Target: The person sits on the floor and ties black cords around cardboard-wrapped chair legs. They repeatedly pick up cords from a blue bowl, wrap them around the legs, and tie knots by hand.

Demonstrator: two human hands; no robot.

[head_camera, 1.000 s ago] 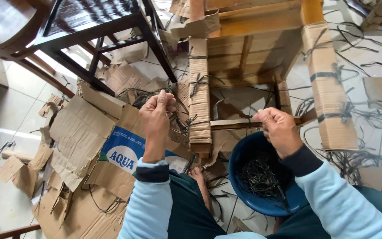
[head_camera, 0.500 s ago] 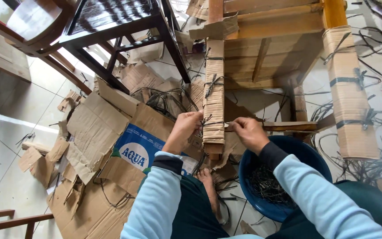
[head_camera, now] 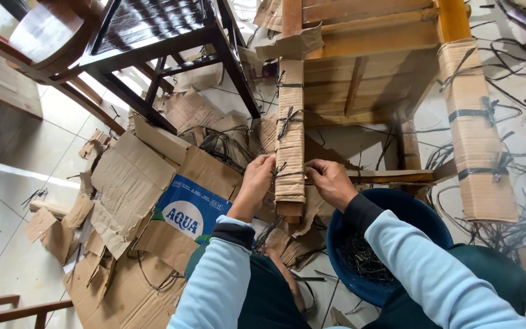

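Your left hand (head_camera: 255, 183) and right hand (head_camera: 330, 181) pinch a black strap (head_camera: 287, 172) around the cardboard-wrapped leg (head_camera: 290, 140) at 12 o'clock. Two ties above appear knotted; this lowest one appears unfinished. At 2 o'clock, another wrapped leg (head_camera: 477, 128) looks done.

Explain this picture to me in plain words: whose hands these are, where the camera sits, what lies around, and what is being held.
The camera is worn on a person's head and looks down, so the two light blue sleeves are that person's own arms. The left hand and right hand meet at a furniture leg wrapped in cardboard, pinching a dark strap tied around it. Two more straps are knotted higher up the same leg. A second wrapped leg stands to the right. Beside the person's knee sits a blue bowl holding dark strap pieces. Torn cardboard sheets lie on the tiled floor, and a dark wooden table stands at upper left.
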